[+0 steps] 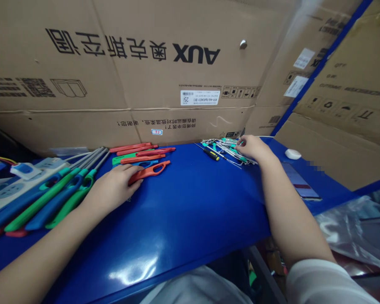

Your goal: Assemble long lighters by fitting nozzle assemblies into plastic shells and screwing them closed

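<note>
My left hand (122, 182) is closed around an orange-red plastic lighter handle shell (155, 169), its looped end pointing right. Just behind it lie several more handle shells (136, 148) in red, green, orange and blue. My right hand (251, 147) reaches into a pile of thin metal lighter parts with teal ends and wires (220, 147). Its fingers are pinched together at the pile's right side, and what is between them is hidden. A black and yellow screwdriver (211, 154) lies against the pile's left front.
Long-necked lighters (60, 196) with green and blue handles lie at the left beside a white power strip (15, 188). A phone (299, 181) and a white rounded case (293, 154) are at the right. Cardboard (129, 84) walls the back of the blue table (190, 215).
</note>
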{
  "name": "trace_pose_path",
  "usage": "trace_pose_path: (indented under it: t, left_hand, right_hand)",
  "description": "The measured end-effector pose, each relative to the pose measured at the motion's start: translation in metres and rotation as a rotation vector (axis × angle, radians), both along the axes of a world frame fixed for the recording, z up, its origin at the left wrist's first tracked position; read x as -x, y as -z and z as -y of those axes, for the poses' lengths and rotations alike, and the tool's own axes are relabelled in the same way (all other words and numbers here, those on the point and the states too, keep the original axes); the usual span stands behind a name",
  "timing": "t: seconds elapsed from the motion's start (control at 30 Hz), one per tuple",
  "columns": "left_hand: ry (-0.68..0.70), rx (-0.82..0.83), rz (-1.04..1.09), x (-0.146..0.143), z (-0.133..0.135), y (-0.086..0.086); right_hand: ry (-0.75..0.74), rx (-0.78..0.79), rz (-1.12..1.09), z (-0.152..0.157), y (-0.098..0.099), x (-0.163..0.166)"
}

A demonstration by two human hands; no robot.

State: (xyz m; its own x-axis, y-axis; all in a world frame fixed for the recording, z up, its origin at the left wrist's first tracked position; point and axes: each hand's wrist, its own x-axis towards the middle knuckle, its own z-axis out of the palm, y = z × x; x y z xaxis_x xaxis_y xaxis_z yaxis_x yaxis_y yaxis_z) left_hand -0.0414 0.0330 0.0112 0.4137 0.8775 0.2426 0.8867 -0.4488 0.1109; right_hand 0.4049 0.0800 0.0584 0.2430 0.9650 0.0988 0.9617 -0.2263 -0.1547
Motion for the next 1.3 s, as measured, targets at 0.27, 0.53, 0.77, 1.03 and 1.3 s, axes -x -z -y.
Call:
trace_pose_path:
  t: [0.27,0.53,0.77,1.03,1.3]
  left_hand:
    - [0.023,0.046,0.144,0.004,-0.008,0.004]
    - [0.133,0.073,0.250,-0.020,0.014,-0.008]
    - [0.327,0.218,0.314,-0.061,0.053,-0.001]
    - [0.330,0.179,0.273,-0.061,0.047,0.009]
    - [0.262,0.178,0.348,-0.054,0.039,0.012]
  right_hand:
    - [-0.051,-0.054,-0.042,0.001,0.001,0.008]
    - [-0.339,-0.220,-0.141,0.013,-0.005,0.036]
    - [-1.089,0.083,-0.353,0.053,-0.004,0.105]
    - [-1.145,0.358,-0.134,0.064,0.008,0.128]
    - [-1.078,0.344,-0.105,0.058,0.006,0.119]
